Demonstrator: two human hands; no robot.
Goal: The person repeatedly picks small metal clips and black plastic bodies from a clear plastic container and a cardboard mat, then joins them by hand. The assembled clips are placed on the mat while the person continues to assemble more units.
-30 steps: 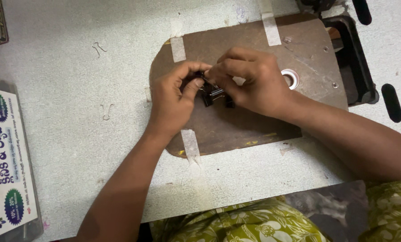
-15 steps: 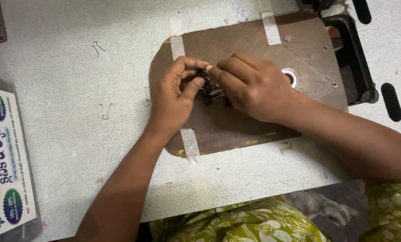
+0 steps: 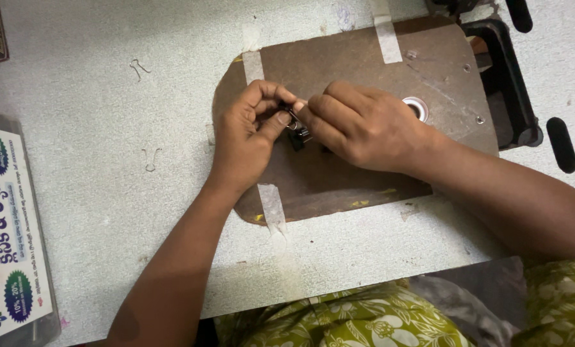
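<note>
L hand [image 3: 245, 138] + R hand [image 3: 364, 125] meet over the brown board [image 3: 364, 173], both on one small black binder clip [image 3: 298, 136] w/ a silver wire handle. L grip: thumb + index pinched shut on the clip's left side, other fingers curled. R grip: index + thumb tips closed on the clip from the right, rest of the fingers folded over it, so most of the clip is hidden; can't tell if the clip mouth is open. Clip sits just above the board surface, approx centre-left of the board, between the two sets of fingertips.

Board lies flat on the grey speckled counter [image 3: 107, 96], fixed w/ tape strips [image 3: 272, 207] at top and bottom edges. Round metal eyelet [image 3: 417, 108] in the board, just right of R hand knuckles. Black recess frame [image 3: 506, 83] at the board's right end, black slot [image 3: 562, 144] beyond it.

Two loose wire handles on the counter left of the board: one [image 3: 149, 159] near L wrist level, another [image 3: 137, 66] further up. Printed package [image 3: 8, 238] at far left edge, well apart from the hands. Green floral fabric [image 3: 364, 321] at bottom, below the counter edge
</note>
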